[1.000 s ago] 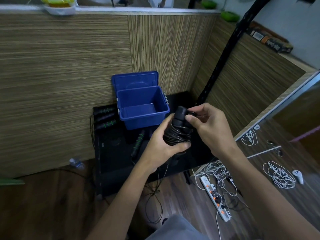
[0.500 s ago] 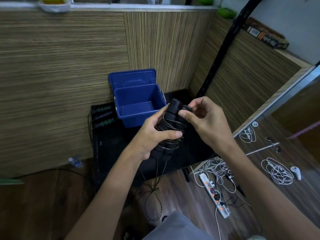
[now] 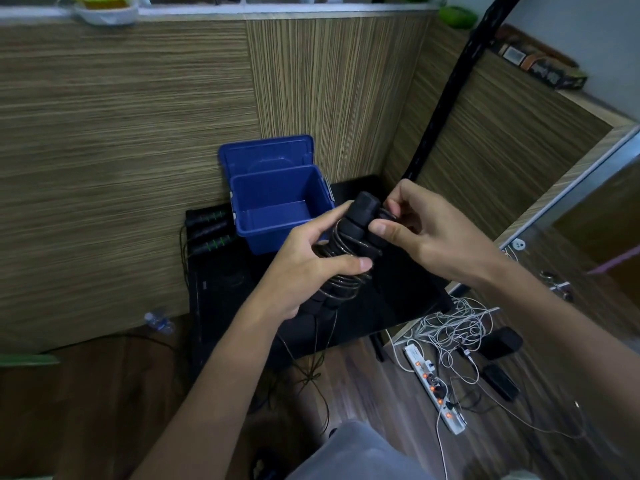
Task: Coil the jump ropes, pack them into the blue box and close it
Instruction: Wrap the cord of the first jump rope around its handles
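My left hand (image 3: 311, 265) grips a black jump rope (image 3: 349, 244), its handles bundled together with the thin cord wound around them. At the bundle's top end, my right hand (image 3: 426, 233) pinches the cord beside the handles. A loose length of cord hangs down from the bundle toward the floor. The blue box (image 3: 277, 206) stands open just behind my hands on a low black table (image 3: 398, 299), its lid tipped back against the wall and its inside empty. Other jump rope handles (image 3: 207, 230), black with green marks, lie left of the box.
Wood-pattern walls enclose the corner. A black pole (image 3: 446, 84) leans at the right. On the floor lie a white power strip (image 3: 433, 386) with tangled white cables, black adapters, and a plastic bottle (image 3: 159, 320) at the left.
The bundle has tilted so its top points toward the box. My right hand has shifted along the top of the handles with the cord. The camera view has dipped slightly.
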